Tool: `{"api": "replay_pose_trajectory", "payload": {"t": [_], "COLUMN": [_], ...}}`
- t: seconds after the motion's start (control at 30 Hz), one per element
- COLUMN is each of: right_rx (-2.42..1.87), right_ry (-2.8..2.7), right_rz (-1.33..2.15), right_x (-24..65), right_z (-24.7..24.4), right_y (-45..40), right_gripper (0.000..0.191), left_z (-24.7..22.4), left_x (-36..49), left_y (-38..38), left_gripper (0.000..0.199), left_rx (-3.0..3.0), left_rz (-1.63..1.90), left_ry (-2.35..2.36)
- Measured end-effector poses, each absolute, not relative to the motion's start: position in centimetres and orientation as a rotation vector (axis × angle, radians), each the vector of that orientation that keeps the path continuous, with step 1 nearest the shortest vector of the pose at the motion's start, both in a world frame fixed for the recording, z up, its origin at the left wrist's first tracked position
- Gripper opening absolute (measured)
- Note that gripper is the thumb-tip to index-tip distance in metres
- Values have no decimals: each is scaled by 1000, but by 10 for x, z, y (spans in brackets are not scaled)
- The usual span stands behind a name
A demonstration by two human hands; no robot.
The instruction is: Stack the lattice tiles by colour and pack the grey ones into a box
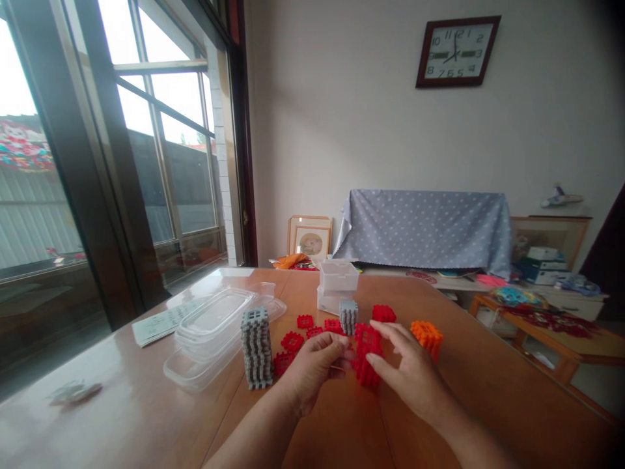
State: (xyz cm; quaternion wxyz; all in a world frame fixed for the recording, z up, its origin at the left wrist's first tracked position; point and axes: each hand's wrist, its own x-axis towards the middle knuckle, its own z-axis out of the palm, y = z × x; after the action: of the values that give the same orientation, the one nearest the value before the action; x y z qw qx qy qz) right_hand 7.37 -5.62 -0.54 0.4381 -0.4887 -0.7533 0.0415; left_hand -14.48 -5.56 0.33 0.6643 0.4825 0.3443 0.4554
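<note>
A tall stack of red toothed square pieces (367, 355) stands on the wooden table. My right hand (407, 365) touches its top and right side, thumb and fingers around the upper part. Just left of that stack is my left hand (319, 365), its fingers pinched together; whatever they may hold is too small to make out. Loose red pieces (291, 341) lie beyond and left of my left hand. To their left rises a tall grey stack (256, 352). A shorter grey stack (348, 317), a low red stack (384, 314) and an orange stack (426, 339) stand farther back and right.
Clear plastic containers and lids (215, 319) lie on the left of the table (161, 423), beside a sheet of paper (163, 324). Clear boxes (338, 277) are stacked at the back. A small plastic packet (75, 392) lies far left.
</note>
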Motion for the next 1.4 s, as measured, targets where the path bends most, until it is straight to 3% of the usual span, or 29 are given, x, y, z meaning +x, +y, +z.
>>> {"api": "replay_pose_trajectory", "payload": {"t": [0.23, 0.5, 0.9, 1.17, 1.4], "right_rx": [-1353, -1378, -1372, -1337, -1312], "right_ry": [-1840, -1903, -1906, -1844, -1847], "right_rz": [360, 446, 502, 358, 289], "right_x": [107, 102, 106, 101, 97], "right_z": [-13, -20, -20, -17, -17], "right_y": [-37, -39, -40, -39, -41], "right_gripper": [54, 56, 55, 43, 36], "left_z": [-1, -17, -11, 5, -1], "left_x": [-158, -177, -197, -182, -176], "left_y": [-40, -22, -30, -46, -44], "left_gripper": [31, 6, 14, 33, 29], "left_rx": [1279, 1815, 2137, 2286, 2333], "left_rz": [1113, 1012, 606, 291, 207], "left_ry": [1061, 1456, 1752, 1831, 1898]}}
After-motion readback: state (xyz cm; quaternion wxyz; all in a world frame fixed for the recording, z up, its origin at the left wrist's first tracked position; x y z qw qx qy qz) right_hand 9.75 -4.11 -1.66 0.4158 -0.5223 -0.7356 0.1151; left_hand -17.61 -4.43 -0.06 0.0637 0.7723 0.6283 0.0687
